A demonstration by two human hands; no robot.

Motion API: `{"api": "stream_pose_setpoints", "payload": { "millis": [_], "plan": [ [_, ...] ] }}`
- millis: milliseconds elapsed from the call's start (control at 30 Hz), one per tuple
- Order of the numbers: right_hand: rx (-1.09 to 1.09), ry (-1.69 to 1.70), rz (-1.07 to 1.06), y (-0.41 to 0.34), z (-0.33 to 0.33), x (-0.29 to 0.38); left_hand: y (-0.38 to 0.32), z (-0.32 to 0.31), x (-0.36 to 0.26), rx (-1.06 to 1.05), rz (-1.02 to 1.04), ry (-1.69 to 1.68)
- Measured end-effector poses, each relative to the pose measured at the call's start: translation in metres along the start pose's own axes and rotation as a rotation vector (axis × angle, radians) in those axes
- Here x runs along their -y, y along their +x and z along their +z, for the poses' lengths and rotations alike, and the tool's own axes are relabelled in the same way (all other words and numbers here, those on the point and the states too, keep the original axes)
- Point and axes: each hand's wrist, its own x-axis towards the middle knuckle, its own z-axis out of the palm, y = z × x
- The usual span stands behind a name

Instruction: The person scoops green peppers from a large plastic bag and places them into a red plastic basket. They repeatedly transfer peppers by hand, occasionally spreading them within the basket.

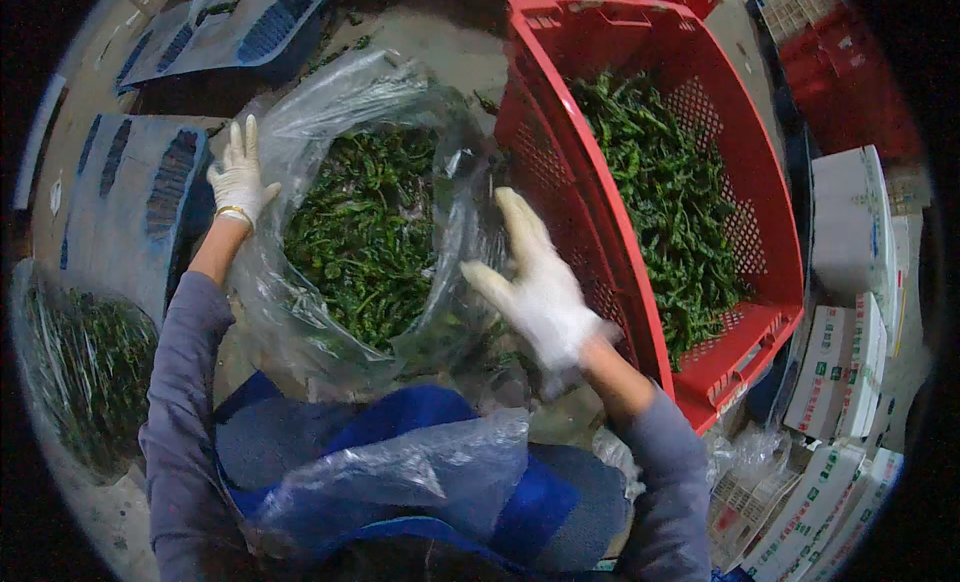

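A clear plastic bag (341, 98) stands wide-mouthed on the floor before me, with green peppers (367, 237) inside. My left hand (244, 177), in a pale glove with a gold-coloured bracelet at the wrist, is spread along the bag's left side. Between the bag and a red plastic crate (600, 162), my right hand (544, 289) has thumb and fingers apart and holds nothing; its glove is blurred. Green peppers (660, 207) also lie in the tilted crate. An empty-looking clear plastic bag (405, 458) rests across my lap on blue cloth.
At left are grey-blue slotted plastic containers (127, 184) and a filled clear bag (86, 372). White cartons (847, 214) bearing print stand along the right, with a pale plastic crate (754, 499) lower down. A few loose peppers (352, 49) lie on the floor beyond the bag.
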Motion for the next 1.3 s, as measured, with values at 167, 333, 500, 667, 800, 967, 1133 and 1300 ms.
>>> {"api": "stream_pose_setpoints", "payload": {
  "millis": [167, 333, 500, 667, 800, 967, 1133, 1300],
  "plan": [
    [0.046, -0.216, 0.256, 0.119, 0.082, -0.045, 0.02, 0.031, -0.005, 0.016, 0.078, -0.244],
    [0.052, -0.374, 0.452, 0.197, 0.094, -0.094, 0.038, 0.077, -0.01, 0.278, -0.018, -0.415],
    [-0.092, 0.74, 0.466, 0.201, 0.109, -0.109, 0.024, 0.082, 0.053, 0.356, -0.181, -1.443],
    [0.12, 0.407, -0.476, 0.115, 0.139, 0.008, -0.026, 0.044, 0.187, 0.249, -0.171, -2.086],
    [0.352, 0.46, -0.192, 0.063, 0.152, 0.058, -0.049, 0.039, 0.2, -0.016, -0.272, -1.975],
    [0.113, 0.314, -0.316, 0.083, 0.106, -0.015, -0.028, 0.008, 0.153, 0.217, -0.333, -2.166],
    [-0.069, -0.245, 0.432, 0.101, 0.084, -0.115, 0.022, 0.002, 0.109, 0.237, -0.36, -2.145],
    [-0.005, -0.524, 0.442, 0.132, 0.108, -0.169, 0.0, 0.045, 0.07, 0.111, -0.225, -1.759]
  ]
}}
